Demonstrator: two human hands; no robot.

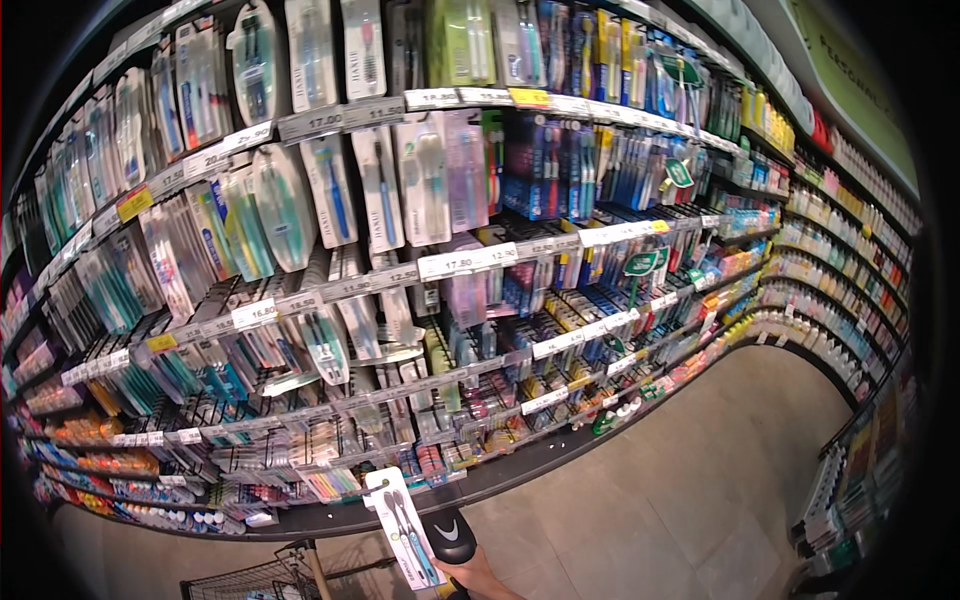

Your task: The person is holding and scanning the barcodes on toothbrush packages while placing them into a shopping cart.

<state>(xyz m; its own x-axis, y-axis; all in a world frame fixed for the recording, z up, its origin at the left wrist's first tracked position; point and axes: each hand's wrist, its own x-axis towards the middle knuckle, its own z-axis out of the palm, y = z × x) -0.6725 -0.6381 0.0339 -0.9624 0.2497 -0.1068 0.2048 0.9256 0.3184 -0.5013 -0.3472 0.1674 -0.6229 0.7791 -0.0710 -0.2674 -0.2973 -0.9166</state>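
A blister pack of two toothbrushes (406,534), one with a blue handle, stands tilted near the bottom edge of the view. My right hand (476,574) reaches in from below with its fingers at the pack's lower right edge and appears to hold it. A rounded black object (450,534) with a white curved mark sits right behind the pack, against the hand; what it is I cannot tell. Part of the hand is cut off by the picture's edge. My left hand is out of view. Before me rises a shop shelf hung with packed toothbrushes (382,187).
A wire shopping cart (259,574) stands at the bottom left with its handle (316,570) toward the middle. Price-label rails (469,262) run along the shelves. Bottles line a curved shelf (840,262) at the right. Tiled floor (660,480) stretches along the shelf base.
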